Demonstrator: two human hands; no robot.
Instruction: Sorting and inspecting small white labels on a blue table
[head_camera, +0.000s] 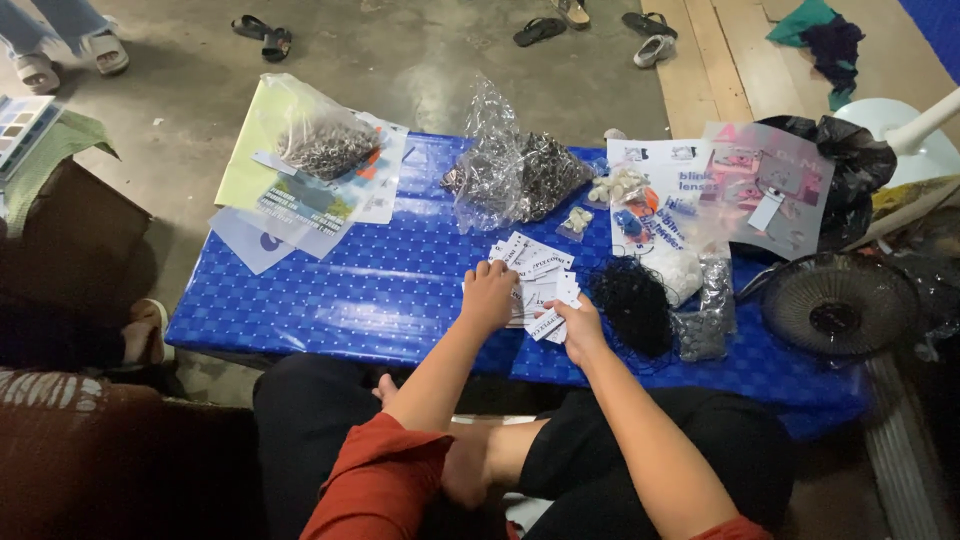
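A low table with a blue checked cover (370, 290) stands in front of me. My left hand (487, 293) rests fingers-down on a spread of small white printed tags (535, 265) near the table's front middle. My right hand (578, 328) pinches a few of those white tags at the spread's right side. A heap of black threads or strings (632, 305) lies just right of my right hand. My legs in black trousers are folded under the table's front edge.
Clear plastic bags of small metal pieces (515, 175) (320, 140) lie at the back, with printed paper sheets (760, 190), small packets (700, 320) and a black bag (850, 170). A black fan (838, 305) sits at right. Sandals (262, 35) and another person's feet (65, 55) are on the floor.
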